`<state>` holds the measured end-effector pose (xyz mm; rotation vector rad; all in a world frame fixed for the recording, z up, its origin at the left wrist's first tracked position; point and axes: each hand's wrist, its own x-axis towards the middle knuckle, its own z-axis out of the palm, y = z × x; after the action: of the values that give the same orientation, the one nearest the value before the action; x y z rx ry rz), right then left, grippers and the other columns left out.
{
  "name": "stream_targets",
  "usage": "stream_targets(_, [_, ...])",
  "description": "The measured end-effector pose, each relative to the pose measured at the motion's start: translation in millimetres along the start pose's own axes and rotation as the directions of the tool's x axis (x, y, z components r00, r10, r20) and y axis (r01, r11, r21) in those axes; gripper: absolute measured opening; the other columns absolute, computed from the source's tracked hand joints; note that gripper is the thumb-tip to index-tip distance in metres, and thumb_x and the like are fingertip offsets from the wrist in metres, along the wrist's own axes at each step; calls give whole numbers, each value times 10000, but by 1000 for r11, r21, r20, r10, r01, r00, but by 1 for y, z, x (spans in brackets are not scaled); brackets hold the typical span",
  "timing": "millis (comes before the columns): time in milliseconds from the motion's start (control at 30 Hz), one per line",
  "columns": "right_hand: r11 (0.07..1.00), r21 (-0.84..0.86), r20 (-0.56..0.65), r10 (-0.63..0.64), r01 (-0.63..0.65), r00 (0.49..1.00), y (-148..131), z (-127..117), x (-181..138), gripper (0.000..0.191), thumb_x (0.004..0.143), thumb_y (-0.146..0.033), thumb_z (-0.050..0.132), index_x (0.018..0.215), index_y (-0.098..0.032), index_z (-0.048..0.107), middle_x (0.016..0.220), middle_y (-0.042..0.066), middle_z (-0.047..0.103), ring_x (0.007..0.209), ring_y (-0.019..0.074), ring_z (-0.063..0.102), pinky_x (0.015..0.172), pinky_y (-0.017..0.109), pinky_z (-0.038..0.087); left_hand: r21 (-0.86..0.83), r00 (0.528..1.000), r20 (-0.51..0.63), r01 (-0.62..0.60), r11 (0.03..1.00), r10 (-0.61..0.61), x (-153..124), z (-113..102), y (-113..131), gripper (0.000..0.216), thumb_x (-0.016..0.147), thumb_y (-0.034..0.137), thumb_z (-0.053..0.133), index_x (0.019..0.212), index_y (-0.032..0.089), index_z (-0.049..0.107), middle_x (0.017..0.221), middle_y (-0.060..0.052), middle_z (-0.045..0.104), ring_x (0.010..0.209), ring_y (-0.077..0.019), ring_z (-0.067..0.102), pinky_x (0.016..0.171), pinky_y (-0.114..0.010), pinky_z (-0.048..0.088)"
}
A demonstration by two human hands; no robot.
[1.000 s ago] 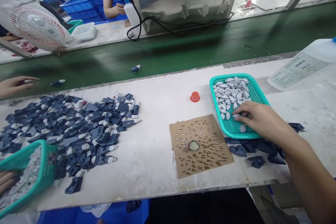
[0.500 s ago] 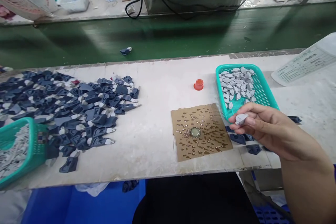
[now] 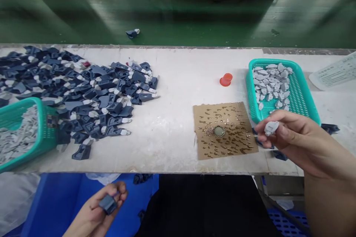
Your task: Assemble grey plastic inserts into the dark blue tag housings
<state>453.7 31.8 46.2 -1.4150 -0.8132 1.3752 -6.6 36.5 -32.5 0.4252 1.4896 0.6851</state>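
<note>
My right hand (image 3: 300,137) pinches a small light-grey plastic part (image 3: 271,128) between thumb and fingers, just in front of the green basket (image 3: 308,100) of similar grey parts. Low at the left, over the blue bin (image 3: 63,200), my left hand (image 3: 97,211) is closed on a dark-blue plastic part (image 3: 108,204). Left of my right hand lies a square of brown cardboard (image 3: 205,114) dotted with shiny drops, with a round metal cap (image 3: 219,131) on it. Several dark-blue parts (image 3: 280,155) lie partly hidden behind my right hand.
A heap of dark-blue parts with grey tips (image 3: 97,92) covers the table's left side, beside another green basket (image 3: 41,137) of grey pieces. A red cap (image 3: 226,79) stands behind the cardboard. A translucent bottle (image 3: 333,72) lies at the right. Beyond runs a green belt (image 3: 194,22).
My left hand has come into view at the lower left with a dark-blue part. The view has tilted down. My right hand still holds the grey part, now turned differently.
</note>
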Motion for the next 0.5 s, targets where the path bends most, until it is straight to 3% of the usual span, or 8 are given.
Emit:
stream_targets(33, [997,-75,-42,-32,28,999,2,3,-1,153,806,-431,875,897,-329,807,846,6,775,673,129,715,606,182,617,-115,989,149,-9,993,26,-2,17,6,514,418,503,1028,739,234,729,793,2,713,804,-172,670,677,-200,602])
stream_targets(100, [945,-311,-120,-145,101,982,8,8,-2,169,784,-426,890,911,-348,810,829,-20,780,674,125,723,593,155,597,-305,904,412,21,952,112,-2,58,11,484,471,451,1034,733,223,698,713,27,651,688,-122,601,650,-209,578])
stream_targets(167, [779,-594,-83,-307,200,948,15,13,-3,154,818,-423,861,948,-362,806,891,-46,800,732,125,750,623,137,598,-386,818,544,49,921,185,3,104,11,372,615,388,1000,811,217,735,756,22,688,700,-92,619,689,-184,563])
stream_targets(267, [393,-830,176,-490,396,854,24,20,1,120,931,-404,758,1019,-328,787,988,-56,803,844,113,758,762,149,611,-424,739,628,66,903,241,11,162,8,274,707,249,958,876,186,751,856,0,761,809,-86,715,780,-164,571])
stream_targets(367, [77,-861,384,-551,503,741,30,24,7,128,999,-314,684,1075,-250,766,1030,-12,799,902,111,747,868,171,591,-486,689,663,100,868,292,15,194,4,218,771,152,897,908,169,729,931,-7,773,888,-141,773,837,-237,622])
stream_targets(433, [-47,-840,474,-547,540,690,33,24,11,127,1009,-264,667,1080,-216,761,1049,15,797,922,115,743,890,180,581,-528,667,667,108,843,332,15,202,0,210,805,153,871,958,167,728,946,-1,759,928,-168,785,868,-276,643])
stream_targets(500, [-108,-818,529,-527,565,665,35,24,14,140,1018,-255,650,1090,-205,759,1071,27,792,946,123,740,915,193,577,-543,657,666,102,834,353,15,202,-4,203,836,165,849,1006,169,739,951,1,756,951,-169,788,902,-281,644])
